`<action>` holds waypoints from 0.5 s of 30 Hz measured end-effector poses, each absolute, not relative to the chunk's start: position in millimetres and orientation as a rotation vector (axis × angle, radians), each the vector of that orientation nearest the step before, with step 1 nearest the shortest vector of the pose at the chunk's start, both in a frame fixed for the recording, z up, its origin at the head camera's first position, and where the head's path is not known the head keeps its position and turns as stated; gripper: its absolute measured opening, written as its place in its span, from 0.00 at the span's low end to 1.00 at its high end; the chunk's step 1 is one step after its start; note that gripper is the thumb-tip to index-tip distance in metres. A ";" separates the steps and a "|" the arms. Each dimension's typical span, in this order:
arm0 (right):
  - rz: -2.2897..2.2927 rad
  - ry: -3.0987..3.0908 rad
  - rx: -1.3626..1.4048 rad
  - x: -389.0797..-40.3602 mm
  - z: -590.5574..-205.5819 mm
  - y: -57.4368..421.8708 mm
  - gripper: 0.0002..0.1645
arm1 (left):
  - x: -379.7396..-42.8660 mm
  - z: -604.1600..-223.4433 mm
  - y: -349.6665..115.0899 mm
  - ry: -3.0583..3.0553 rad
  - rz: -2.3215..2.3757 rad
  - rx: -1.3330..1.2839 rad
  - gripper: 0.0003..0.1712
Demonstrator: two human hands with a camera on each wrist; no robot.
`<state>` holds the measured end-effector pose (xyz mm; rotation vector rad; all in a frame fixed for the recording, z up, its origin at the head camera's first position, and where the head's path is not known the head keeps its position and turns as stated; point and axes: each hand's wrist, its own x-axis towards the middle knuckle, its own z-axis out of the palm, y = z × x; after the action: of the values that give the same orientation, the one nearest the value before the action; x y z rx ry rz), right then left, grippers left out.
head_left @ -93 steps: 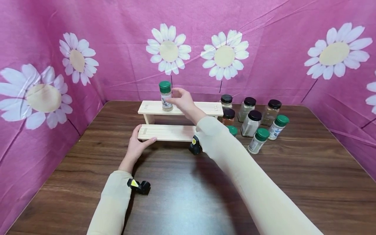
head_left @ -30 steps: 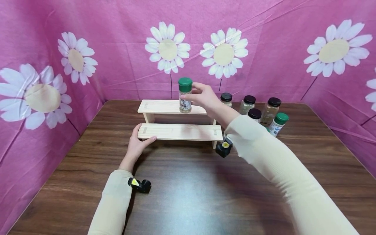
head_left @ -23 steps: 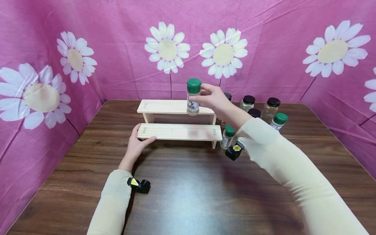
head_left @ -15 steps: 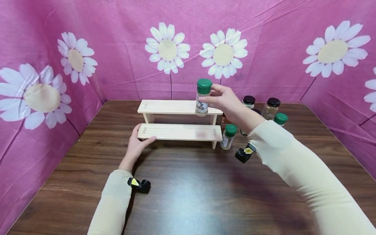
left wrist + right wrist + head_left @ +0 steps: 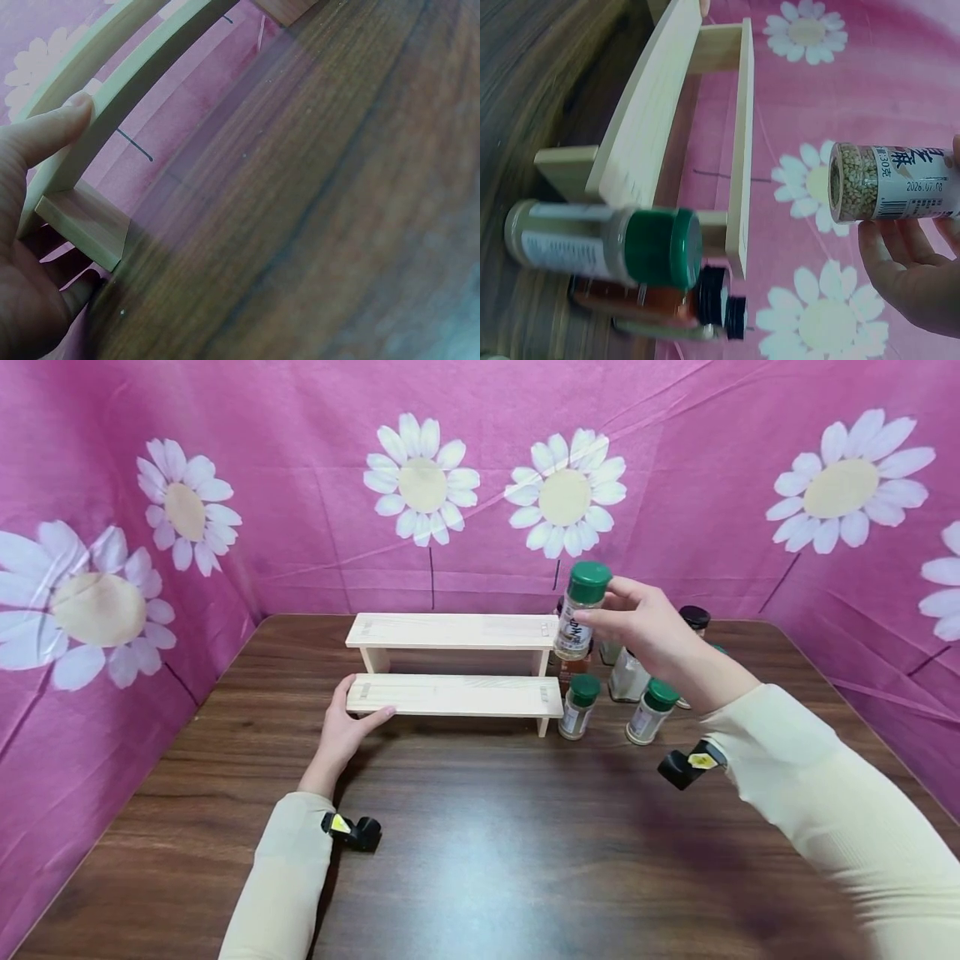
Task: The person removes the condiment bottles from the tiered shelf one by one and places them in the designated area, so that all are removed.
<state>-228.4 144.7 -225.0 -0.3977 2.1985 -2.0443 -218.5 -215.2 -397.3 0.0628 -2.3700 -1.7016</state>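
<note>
My right hand (image 5: 660, 627) grips a green-lidded sesame seed jar (image 5: 576, 627) in the air, just past the right end of the rack's upper shelf. Pale seeds show through the jar's clear base in the right wrist view, and its label (image 5: 911, 184) has printing. The two-tier wooden rack (image 5: 457, 695) has bare shelves. At the left end of its lower shelf, my left hand (image 5: 341, 735) holds on, thumb on the front edge. In the left wrist view, fingers of that hand (image 5: 34, 300) reach around the rack's end leg.
Beside the rack's right end stands a green-lidded jar (image 5: 576, 714), with another green-lidded jar (image 5: 648, 718) further right. Several black-lidded jars, one reddish (image 5: 572, 667), stand behind, partly hidden by my right hand. A pink flowered cloth (image 5: 300, 527) hangs behind the brown table (image 5: 465, 827).
My right hand has carried the sesame seed jar from the left part of the upper shelf rightward, past its right end toward the other jars. My left hand stays on the rack.
</note>
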 end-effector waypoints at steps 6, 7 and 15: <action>-2.149 2.141 -0.410 -222.2 -223.6 164.9 0.20 | -218.0 -396.2 -215.3 -2.367 -1.716 0.073 0.47; -2.171 2.118 -0.417 -220.8 -223.6 168.6 0.20 | -217.8 -396.7 -215.2 -2.371 -1.706 0.070 0.48; -2.200 2.112 -0.457 -209.6 -228.1 198.2 0.20 | -218.0 -403.3 -214.6 -2.385 -1.668 0.057 0.48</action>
<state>-209.6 198.2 -228.1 -0.4565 2.1120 -2.2002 -218.0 -214.6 -403.3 0.0571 -2.3850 -1.6679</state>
